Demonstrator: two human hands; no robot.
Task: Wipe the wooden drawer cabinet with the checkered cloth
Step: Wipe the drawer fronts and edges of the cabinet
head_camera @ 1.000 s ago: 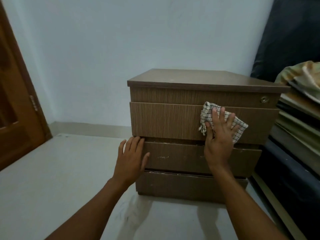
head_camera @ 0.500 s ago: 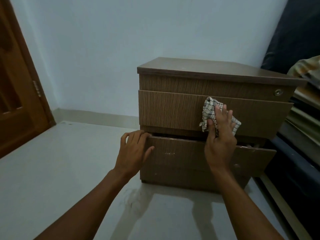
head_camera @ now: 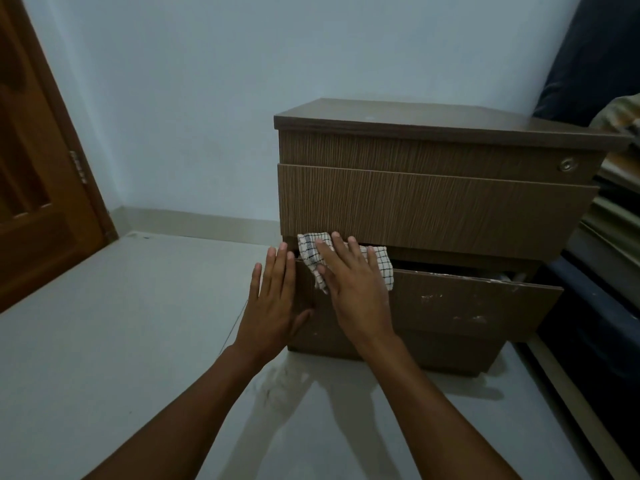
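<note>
I see my right hand [head_camera: 353, 289] spread flat, fingers straight, pressing the checkered cloth [head_camera: 310, 252] against the top left corner of the middle drawer [head_camera: 467, 306], which stands ajar from the wooden drawer cabinet [head_camera: 433, 202]. My left hand [head_camera: 273, 306] is open too, fingers straight and gripping nothing, palm against the drawer front's left edge. The cabinet stands on the floor [head_camera: 121, 341].

Home room: wooden door [head_camera: 34, 202], drawer cabinet [head_camera: 433, 206]

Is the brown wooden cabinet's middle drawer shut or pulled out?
Partly open: the scuffed brown drawer front juts forward, dark gap above it.
</note>
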